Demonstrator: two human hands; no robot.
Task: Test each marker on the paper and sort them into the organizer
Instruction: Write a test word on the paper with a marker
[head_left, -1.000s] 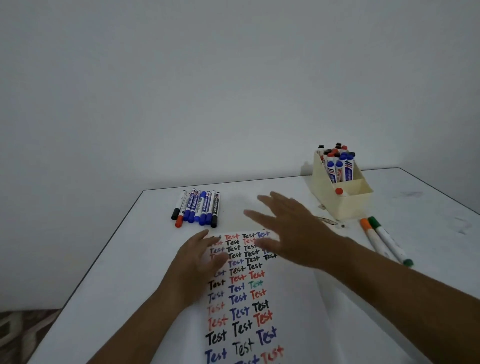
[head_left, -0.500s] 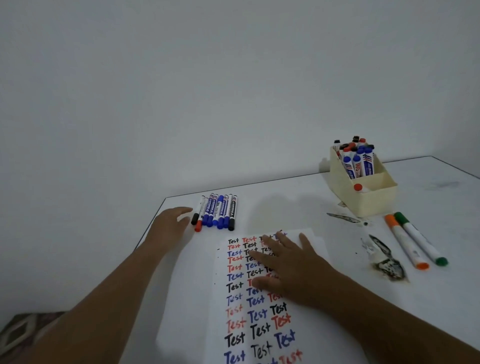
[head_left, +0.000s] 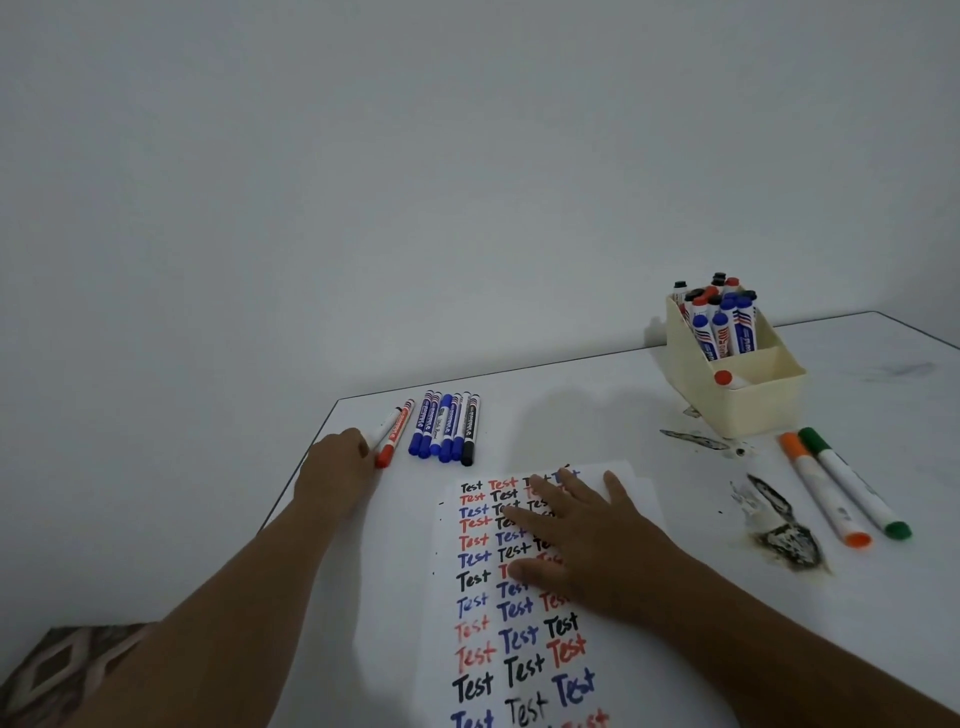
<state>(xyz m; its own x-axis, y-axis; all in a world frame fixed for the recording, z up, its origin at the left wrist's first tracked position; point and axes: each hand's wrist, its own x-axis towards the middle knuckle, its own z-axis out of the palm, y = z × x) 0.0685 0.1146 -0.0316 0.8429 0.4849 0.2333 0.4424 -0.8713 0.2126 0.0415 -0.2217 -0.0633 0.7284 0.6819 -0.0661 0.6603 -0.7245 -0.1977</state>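
Note:
My left hand (head_left: 337, 462) is at the table's left edge, its fingers curled round the near end of a white marker (head_left: 383, 427). A red marker (head_left: 396, 432) lies right against it. A row of blue markers (head_left: 439, 426) and one black-capped marker (head_left: 470, 428) lie just to the right. My right hand (head_left: 582, 545) rests flat with spread fingers on the paper (head_left: 623, 675), which is covered with "Test" in black, red and blue. The cream organizer (head_left: 763, 402) stands at the back right, with several markers upright in its rear compartment and one red-capped marker in its front one.
An orange marker (head_left: 823, 491) and a green marker (head_left: 854, 486) lie side by side right of the paper, in front of the organizer. Dark ink smears (head_left: 782, 535) stain the white table (head_left: 571, 410) between paper and markers. A plain wall rises behind the table.
My left hand left the paper, reached to the marker row and took the white marker's end, pulling it and the red one slightly left. My right hand settled flat on the paper.

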